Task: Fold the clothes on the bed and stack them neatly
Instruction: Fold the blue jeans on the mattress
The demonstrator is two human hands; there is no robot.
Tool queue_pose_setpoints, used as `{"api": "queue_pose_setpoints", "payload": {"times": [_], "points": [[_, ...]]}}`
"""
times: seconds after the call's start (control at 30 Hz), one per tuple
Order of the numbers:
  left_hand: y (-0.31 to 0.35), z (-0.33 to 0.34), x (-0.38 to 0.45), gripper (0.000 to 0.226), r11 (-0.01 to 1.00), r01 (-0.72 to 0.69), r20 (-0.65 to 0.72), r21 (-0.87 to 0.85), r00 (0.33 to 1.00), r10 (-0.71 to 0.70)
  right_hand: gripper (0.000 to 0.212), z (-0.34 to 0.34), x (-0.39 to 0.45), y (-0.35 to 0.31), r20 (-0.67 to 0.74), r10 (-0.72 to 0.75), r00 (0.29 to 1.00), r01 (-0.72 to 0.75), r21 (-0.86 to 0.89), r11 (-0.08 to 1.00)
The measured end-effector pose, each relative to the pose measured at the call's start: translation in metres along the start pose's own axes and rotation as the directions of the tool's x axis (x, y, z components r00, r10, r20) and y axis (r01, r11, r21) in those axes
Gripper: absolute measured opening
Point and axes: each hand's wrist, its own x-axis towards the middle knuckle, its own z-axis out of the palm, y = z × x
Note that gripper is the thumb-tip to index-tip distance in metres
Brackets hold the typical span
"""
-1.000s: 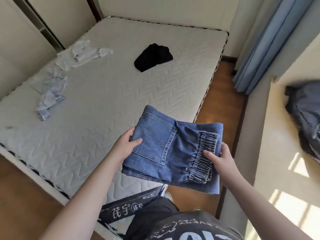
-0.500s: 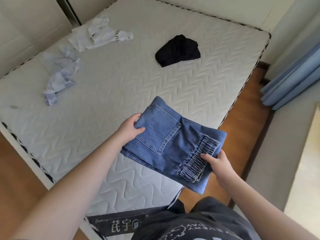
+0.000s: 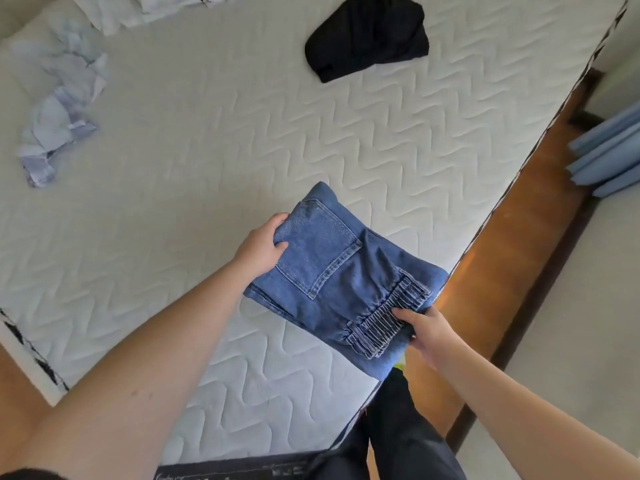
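Over the bed: folded jeans held in both hands

Under the hands lies the bed [image 3: 207,188]. Folded jeans [image 3: 341,282] hang between them: left hand [image 3: 261,249] fingers pinching the pocket edge, right hand [image 3: 427,332] fingers gripping the elastic waistband. Beyond sits a black garment [image 3: 367,36]; far left, a crumpled pale blue garment [image 3: 55,123].

Soft, even daylight fills the room, bright without glare. The mattress [image 3: 207,168] looks pale and slightly washed out, with faint shadows in its quilting. Wide-angle bending curves the edges, and fine detail is soft and a little smeared throughout.
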Motion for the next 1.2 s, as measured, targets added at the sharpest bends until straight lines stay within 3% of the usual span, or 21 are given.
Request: {"api": "queue_pose_setpoints", "payload": {"times": [0.27,0.37,0.47,0.6,0.67,0.77,0.9,1.03,1.1,1.2], "points": [[-0.04,0.047,0.1,0.058,0.999,-0.014,0.009,0.044,1.0,0.014,0.04,-0.004,0.109,0.015,0.102,-0.013,0.995,0.002,0.107,0.994],[-0.042,0.062,0.125,0.056,1.0,-0.012,0.016,0.02,1.0,0.012,0.042,-0.005,0.138,0.021,0.029,-0.022,0.999,0.018,0.108,0.994],[-0.053,0.078,0.135,0.056,0.996,0.088,0.029,0.009,0.996,-0.089,0.046,-0.009,0.154,0.025,-0.088,-0.008,0.996,0.008,0.005,1.0],[-0.077,0.087,0.134,0.047,0.939,0.339,0.083,-0.054,0.939,-0.334,0.06,-0.012,0.159,0.025,-0.1,-0.011,0.995,0.007,-0.043,0.999],[-0.088,0.083,0.13,0.04,0.927,0.367,0.17,-0.081,0.921,-0.35,0.048,-0.013,0.159,0.025,-0.151,-0.1,0.983,0.073,-0.174,0.982],[-0.1,0.078,0.124,0.046,0.935,0.347,0.209,-0.072,0.922,-0.327,0.028,-0.02,0.162,0.026,-0.197,-0.268,0.943,0.149,-0.47,0.87],[-0.102,0.099,0.113,0.053,0.954,0.298,0.046,0.026,0.953,-0.299,0.03,-0.025,0.167,0.026,-0.205,-0.281,0.938,0.12,-0.567,0.815],[-0.09,0.121,0.092,0.064,0.931,0.286,-0.223,0.225,0.946,-0.236,0.05,-0.021,0.16,0.022,-0.286,-0.286,0.915,0.05,-0.621,0.782],[-0.087,0.128,0.075,0.064,0.919,0.227,-0.358,0.324,0.928,-0.103,0.061,-0.022,0.146,0.023,-0.325,-0.416,0.849,0.096,-0.679,0.728],[-0.081,0.148,0.052,0.06,0.855,0.033,-0.383,0.518,0.902,0.197,0.058,-0.016,0.13,0.022,-0.189,-0.729,0.658,0.305,-0.818,0.488]]}}
